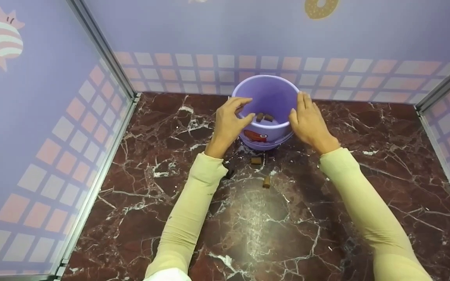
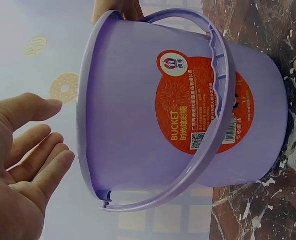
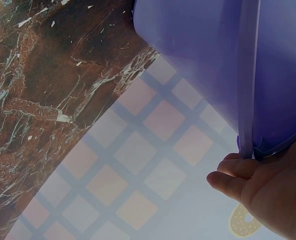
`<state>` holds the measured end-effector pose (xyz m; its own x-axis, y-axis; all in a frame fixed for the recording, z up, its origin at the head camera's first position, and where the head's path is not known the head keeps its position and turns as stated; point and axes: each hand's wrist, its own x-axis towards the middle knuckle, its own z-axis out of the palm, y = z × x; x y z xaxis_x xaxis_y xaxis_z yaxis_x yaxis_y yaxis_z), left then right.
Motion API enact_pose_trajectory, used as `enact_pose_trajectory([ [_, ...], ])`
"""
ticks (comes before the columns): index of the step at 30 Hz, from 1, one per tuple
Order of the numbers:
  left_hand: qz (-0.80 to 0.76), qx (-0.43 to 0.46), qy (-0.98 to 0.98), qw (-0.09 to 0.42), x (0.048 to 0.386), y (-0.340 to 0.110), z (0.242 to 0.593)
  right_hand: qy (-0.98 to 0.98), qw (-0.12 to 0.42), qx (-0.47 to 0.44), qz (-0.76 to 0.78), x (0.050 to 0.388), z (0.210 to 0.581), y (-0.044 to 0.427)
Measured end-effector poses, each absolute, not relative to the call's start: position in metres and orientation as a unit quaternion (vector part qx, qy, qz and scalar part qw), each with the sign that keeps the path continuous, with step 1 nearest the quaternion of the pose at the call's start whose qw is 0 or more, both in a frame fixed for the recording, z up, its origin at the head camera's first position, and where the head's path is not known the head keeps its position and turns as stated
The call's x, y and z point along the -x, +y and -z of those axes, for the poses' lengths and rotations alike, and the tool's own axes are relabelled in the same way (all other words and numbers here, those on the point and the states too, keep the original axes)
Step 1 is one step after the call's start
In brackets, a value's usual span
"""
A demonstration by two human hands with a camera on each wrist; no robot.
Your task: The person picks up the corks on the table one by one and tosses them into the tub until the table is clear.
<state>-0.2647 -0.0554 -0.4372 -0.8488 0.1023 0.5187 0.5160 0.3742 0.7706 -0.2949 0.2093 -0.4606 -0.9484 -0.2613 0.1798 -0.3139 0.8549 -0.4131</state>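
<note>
A light purple bucket [image 1: 268, 134] with a red label [image 2: 202, 105] and a purple handle [image 2: 226, 120] stands upright on the floor. Inside it lie two short brown pieces [image 1: 268, 117], too small to tell what they are. My left hand [image 1: 229, 119] hovers at the bucket's near left rim, thumb and fingers spread apart with nothing between them. On the opposite side, my right hand [image 1: 309, 121] rests against the rim, its fingers fairly straight along the edge. The right wrist view has that hand [image 3: 267, 185] touching the rim beside the handle's joint.
Two short tan-brown pieces, one [image 1: 256, 160] near the bucket and one [image 1: 266, 182] closer to me, lie on the dark red marbled floor [image 1: 287, 242]. Something black [image 1: 229, 171] shows beside my left sleeve. Purple checked panels [image 1: 193, 35] enclose the floor behind and at both sides.
</note>
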Motion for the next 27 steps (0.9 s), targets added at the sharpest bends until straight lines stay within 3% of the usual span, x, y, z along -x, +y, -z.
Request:
enact_pose_trajectory([
  [27,0.563,0.176,-0.774,0.229,0.239,-0.060,0.451,-0.961,0.061,-0.149,-0.224,0.295,0.462,0.209],
])
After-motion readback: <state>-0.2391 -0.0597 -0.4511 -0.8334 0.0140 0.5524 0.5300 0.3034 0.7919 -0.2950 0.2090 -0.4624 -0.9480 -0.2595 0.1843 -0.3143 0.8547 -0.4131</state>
